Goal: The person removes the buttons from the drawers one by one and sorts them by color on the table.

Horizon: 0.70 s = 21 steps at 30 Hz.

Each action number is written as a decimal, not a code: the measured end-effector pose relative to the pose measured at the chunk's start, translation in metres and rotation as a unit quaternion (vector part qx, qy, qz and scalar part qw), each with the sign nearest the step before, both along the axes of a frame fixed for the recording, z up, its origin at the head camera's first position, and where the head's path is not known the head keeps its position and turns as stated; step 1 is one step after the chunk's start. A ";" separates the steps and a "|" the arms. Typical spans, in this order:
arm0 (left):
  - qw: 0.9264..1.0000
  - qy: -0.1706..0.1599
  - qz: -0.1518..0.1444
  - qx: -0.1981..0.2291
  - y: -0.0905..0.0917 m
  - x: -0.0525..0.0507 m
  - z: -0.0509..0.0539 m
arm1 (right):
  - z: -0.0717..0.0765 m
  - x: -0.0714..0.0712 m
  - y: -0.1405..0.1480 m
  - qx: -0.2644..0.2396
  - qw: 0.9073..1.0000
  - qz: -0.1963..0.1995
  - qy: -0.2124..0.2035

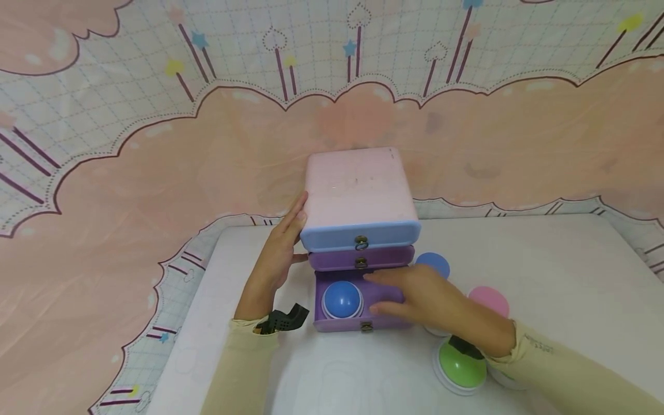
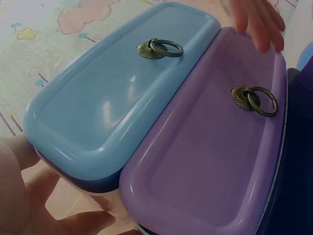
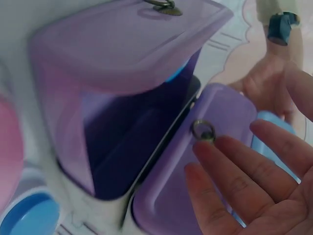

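A small chest of drawers (image 1: 358, 184) with a pink top stands on the table. Its light-blue top drawer (image 2: 93, 107) and purple middle drawer (image 2: 195, 147) both have brass ring pulls. The lilac bottom drawer (image 1: 337, 326) is pulled out, and a blue domed round thing (image 1: 343, 300) with a white rim sits in its left half. My left hand (image 1: 275, 253) rests along the chest's left side, fingers extended. Over the right part of the drawer is my right hand (image 1: 425, 294), fingers spread and holding nothing, near the ring pull (image 3: 203, 129) of the middle drawer in the right wrist view.
Right of the chest lie several similar domed things: a blue one (image 1: 433, 264), a pink one (image 1: 490, 301) and a green one (image 1: 463, 363), partly hidden by my right arm. Behind the white table (image 1: 550, 276) hangs a patterned cloth (image 1: 233, 150).
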State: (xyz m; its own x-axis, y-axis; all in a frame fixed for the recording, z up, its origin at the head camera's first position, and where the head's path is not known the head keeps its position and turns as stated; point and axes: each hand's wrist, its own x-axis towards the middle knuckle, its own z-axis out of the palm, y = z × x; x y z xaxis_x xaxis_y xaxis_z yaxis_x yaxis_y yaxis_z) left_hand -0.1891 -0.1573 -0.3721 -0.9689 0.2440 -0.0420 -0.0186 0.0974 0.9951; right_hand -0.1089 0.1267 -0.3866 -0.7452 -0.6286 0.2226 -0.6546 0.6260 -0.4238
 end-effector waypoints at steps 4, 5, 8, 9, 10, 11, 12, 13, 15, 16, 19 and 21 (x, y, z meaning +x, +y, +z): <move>1.000 -0.001 0.000 0.002 0.000 0.000 0.000 | -0.003 -0.007 -0.016 -0.010 0.999 0.030 0.017; 1.000 -0.001 0.000 0.002 0.000 0.000 0.000 | -0.004 -0.009 -0.020 -0.014 0.999 0.035 0.015; 1.000 0.000 -0.002 0.003 0.000 -0.001 0.000 | -0.005 -0.012 -0.029 -0.015 0.999 0.041 0.005; 1.000 -0.001 -0.001 0.003 0.000 -0.001 0.000 | -0.006 -0.013 -0.032 -0.013 0.999 0.040 0.000; 1.000 0.000 -0.002 0.002 0.000 -0.001 0.000 | -0.006 -0.014 -0.035 -0.013 0.999 0.039 -0.005; 1.000 -0.001 -0.001 0.002 0.000 -0.001 0.000 | -0.007 -0.015 -0.037 -0.009 0.999 0.036 -0.009; 1.000 -0.001 -0.002 0.001 0.000 -0.001 0.000 | -0.008 -0.015 -0.040 -0.007 0.999 0.033 -0.013; 1.000 -0.001 -0.003 0.001 0.000 -0.001 0.000 | -0.009 -0.016 -0.042 -0.005 0.999 0.031 -0.015; 1.000 -0.003 -0.003 0.000 -0.001 -0.001 0.000 | -0.012 -0.018 -0.047 -0.003 0.999 0.023 -0.025; 1.000 -0.003 -0.003 0.000 -0.001 -0.001 0.000 | -0.013 -0.019 -0.049 0.000 0.999 0.019 -0.029; 1.000 -0.003 -0.004 0.001 -0.001 0.000 0.000 | -0.017 -0.020 -0.056 0.012 0.999 0.006 -0.040; 1.000 -0.002 -0.004 0.001 0.000 0.000 0.001 | -0.019 -0.021 -0.061 0.020 0.999 -0.004 -0.045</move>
State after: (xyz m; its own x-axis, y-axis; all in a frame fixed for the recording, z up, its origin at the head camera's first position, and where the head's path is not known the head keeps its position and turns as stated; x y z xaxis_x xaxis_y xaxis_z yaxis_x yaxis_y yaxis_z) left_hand -0.1890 -0.1577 -0.3716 -0.9669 0.2509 -0.0462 -0.0228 0.0952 0.9952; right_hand -0.1295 0.0661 -0.4055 -0.7659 -0.6298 0.1294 -0.6102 0.6486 -0.4550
